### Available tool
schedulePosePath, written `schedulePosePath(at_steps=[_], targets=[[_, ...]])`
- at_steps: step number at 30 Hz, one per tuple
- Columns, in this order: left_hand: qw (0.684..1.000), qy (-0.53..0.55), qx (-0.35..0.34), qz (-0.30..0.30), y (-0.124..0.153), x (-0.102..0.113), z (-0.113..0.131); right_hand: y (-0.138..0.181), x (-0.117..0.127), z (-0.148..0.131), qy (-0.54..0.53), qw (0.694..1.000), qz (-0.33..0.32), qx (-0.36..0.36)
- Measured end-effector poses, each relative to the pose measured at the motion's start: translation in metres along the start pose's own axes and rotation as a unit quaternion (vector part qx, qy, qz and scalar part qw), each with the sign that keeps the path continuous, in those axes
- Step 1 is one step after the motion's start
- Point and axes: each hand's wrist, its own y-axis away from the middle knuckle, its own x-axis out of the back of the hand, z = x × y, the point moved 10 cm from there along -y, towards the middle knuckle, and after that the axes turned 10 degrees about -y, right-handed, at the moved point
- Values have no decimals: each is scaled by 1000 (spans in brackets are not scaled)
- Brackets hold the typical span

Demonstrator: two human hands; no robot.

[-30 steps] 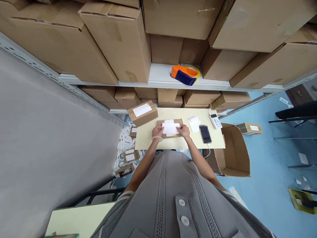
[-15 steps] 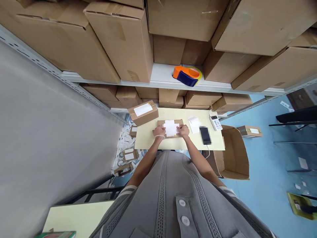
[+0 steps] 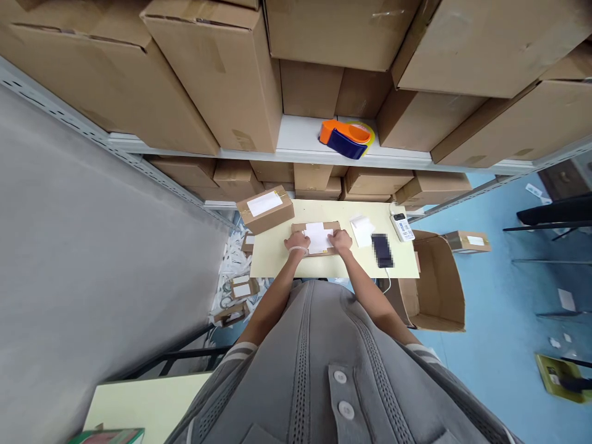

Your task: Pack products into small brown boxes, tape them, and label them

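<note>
A small flat cardboard box [image 3: 331, 226] lies on the pale table in front of me. White label paper [image 3: 318, 238] rests over its top, with a small yellow mark near the lower edge. My left hand [image 3: 296, 241], with a pale band at the wrist, is closed at the label's left edge. At the right edge my right hand [image 3: 341, 240] is closed on the paper too, thumb inward. Both hands touch the box, and the fingertips are partly hidden. Just right of them lie white paper sheets [image 3: 362, 230].
A labelled carton [image 3: 265, 209] stands at the table's [image 3: 272, 259] back left. A phone [image 3: 382, 250] and a white device [image 3: 402, 227] lie on the right. An orange-blue tape dispenser [image 3: 346, 139] sits on the shelf above. An open carton [image 3: 439, 283] stands on the floor.
Both hands stay at the label's sides; the left fingers have shifted slightly and the label lies a little higher on the box. The whole view has moved slightly.
</note>
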Motion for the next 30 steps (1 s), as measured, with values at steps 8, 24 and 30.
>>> schedulePosePath(at_steps=[8, 24, 30], targets=[[997, -49, -26, -54, -21, 4, -6, -7, 9, -3, 47, 998, -41, -2], [994, -29, -34, -96, -1, -17, -30, 4, -6, 15, 101, 988, -115, 33], [994, -44, -30, -100, 0, -18, -26, 5, -11, 17, 70, 990, -122, 7]])
